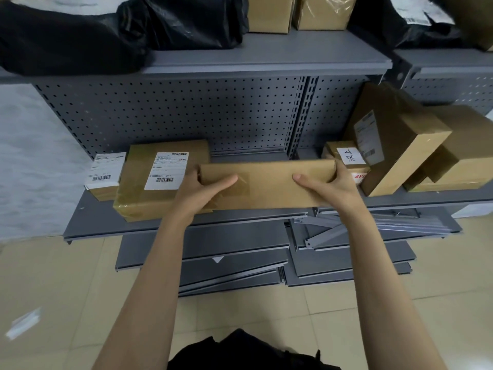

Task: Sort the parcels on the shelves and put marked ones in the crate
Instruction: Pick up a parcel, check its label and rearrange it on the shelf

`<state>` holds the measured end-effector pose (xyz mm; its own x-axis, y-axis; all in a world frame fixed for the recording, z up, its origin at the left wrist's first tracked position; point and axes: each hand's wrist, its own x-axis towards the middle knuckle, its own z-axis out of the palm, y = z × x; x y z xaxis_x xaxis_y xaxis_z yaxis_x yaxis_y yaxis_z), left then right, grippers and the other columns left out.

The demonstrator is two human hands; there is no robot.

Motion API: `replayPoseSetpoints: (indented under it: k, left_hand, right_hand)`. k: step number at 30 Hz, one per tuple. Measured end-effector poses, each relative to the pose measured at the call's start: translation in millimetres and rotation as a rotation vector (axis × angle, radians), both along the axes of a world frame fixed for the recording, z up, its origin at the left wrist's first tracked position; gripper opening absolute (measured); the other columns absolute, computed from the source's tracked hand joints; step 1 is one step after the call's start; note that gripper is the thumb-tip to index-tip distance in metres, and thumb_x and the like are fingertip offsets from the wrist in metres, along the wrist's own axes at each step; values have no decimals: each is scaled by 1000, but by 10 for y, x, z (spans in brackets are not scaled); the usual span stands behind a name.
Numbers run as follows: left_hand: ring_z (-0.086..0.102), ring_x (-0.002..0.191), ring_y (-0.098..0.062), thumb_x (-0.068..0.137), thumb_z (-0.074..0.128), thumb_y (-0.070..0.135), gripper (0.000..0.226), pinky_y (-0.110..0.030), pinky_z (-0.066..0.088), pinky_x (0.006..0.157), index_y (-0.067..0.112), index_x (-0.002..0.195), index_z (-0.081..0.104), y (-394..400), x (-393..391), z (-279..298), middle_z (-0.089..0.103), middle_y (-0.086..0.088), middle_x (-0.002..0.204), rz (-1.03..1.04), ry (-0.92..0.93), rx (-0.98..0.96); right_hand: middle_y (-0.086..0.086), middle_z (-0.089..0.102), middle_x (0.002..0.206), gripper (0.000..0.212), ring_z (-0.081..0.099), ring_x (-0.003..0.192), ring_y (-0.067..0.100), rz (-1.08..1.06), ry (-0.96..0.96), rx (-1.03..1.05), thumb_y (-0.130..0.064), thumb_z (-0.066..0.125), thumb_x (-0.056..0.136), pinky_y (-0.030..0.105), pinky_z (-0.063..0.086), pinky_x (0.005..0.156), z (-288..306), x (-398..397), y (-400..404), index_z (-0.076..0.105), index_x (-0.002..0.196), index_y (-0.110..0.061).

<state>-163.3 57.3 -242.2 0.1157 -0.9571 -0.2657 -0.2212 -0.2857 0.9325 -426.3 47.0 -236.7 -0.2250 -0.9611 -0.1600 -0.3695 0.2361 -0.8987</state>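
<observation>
I hold a long flat brown cardboard parcel [269, 182] over the front of the lower grey shelf [88, 222]. My left hand [202, 190] grips its left end and my right hand [330, 188] grips its right end, thumbs on top. The side facing me shows only brown tape and no label. To its left lies a taped brown parcel with a white barcode label [160, 180], and a smaller labelled box [105, 174] beyond that. On the right sits a small box with a handwritten white sticker [346, 157]. No crate is in view.
Tilted brown boxes [394, 140] lean at the right of the lower shelf. The upper shelf [266, 56] carries black plastic bags [106, 33] and brown boxes [296, 12]. Loose grey shelf panels and brackets [266, 257] lie stacked on the tiled floor below.
</observation>
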Motion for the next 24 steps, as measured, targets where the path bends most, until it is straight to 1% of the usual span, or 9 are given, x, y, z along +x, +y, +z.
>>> replayPoseSetpoints:
  k: [3, 5, 8, 10, 13, 16, 20, 22, 24]
  left_hand:
    - [58, 104, -7, 51, 80, 63, 86, -30, 52, 87, 41, 126, 43, 18, -6, -241, 56, 10, 121, -36, -77, 7]
    - [51, 114, -14, 48, 80, 66, 84, -37, 48, 95, 49, 122, 43, 35, -15, -354, 49, 8, 128, -50, -121, 16]
    - [47, 116, -14, 63, 82, 47, 75, -35, 43, 98, 41, 127, 43, 26, -38, -551, 47, 9, 128, -99, -154, -31]
    - [46, 119, -18, 66, 81, 43, 75, -38, 41, 100, 37, 129, 42, -10, -75, -684, 48, 7, 129, -102, -227, -54]
    - [48, 114, -20, 71, 79, 36, 72, -34, 40, 90, 25, 132, 43, -98, -134, -852, 51, 0, 129, -67, -398, -70]
    - [51, 106, -20, 78, 73, 32, 66, -34, 43, 82, 17, 134, 43, -181, -193, -1003, 54, -4, 128, -57, -529, -85]
    - [49, 121, -29, 86, 65, 23, 58, -36, 42, 94, 13, 138, 40, -280, -263, -1207, 46, -11, 138, -71, -565, -46]
    - [47, 125, -30, 89, 61, 14, 57, -35, 39, 101, 12, 141, 37, -313, -296, -1259, 40, -14, 142, -77, -559, -34]
    - [41, 132, -30, 90, 57, 7, 61, -34, 35, 106, 13, 145, 30, -355, -318, -1297, 27, -16, 150, -94, -548, -13]
  right_hand:
    - [-3, 46, 130, 95, 45, 121, 15, 23, -21, 14, -36, 88, 60, 31, 39, 105, -219, -37, 65, 38, 140, -23]
    - [-4, 45, 122, 88, 45, 113, 13, 30, -49, 27, -24, 87, 64, 25, 39, 94, -327, -41, 110, 39, 138, -22]
    - [-6, 50, 112, 84, 51, 101, 10, 20, -99, 51, -11, 85, 66, 23, 41, 87, -548, -11, 102, 39, 136, -18]
    - [-2, 55, 116, 85, 54, 101, 10, -17, -66, 56, -9, 85, 64, 25, 43, 88, -748, 42, 62, 39, 135, -15]
    - [5, 53, 129, 89, 51, 118, 23, -43, 121, 57, -20, 88, 62, 39, 43, 98, -1013, 168, -47, 38, 136, -12]
    - [8, 48, 132, 80, 50, 117, 29, -26, 305, 78, -23, 82, 70, 44, 44, 93, -1170, 258, -220, 39, 136, -12]
    - [13, 38, 140, 68, 51, 116, 38, 41, 390, 116, -16, 76, 77, 49, 42, 100, -1317, 297, -462, 42, 135, -10]
    - [15, 29, 148, 65, 47, 123, 37, 81, 366, 129, -8, 71, 81, 45, 39, 106, -1374, 291, -528, 40, 138, -10]
    - [16, 13, 155, 65, 35, 136, 36, 121, 369, 142, 3, 60, 85, 40, 34, 110, -1411, 279, -566, 35, 142, -12]
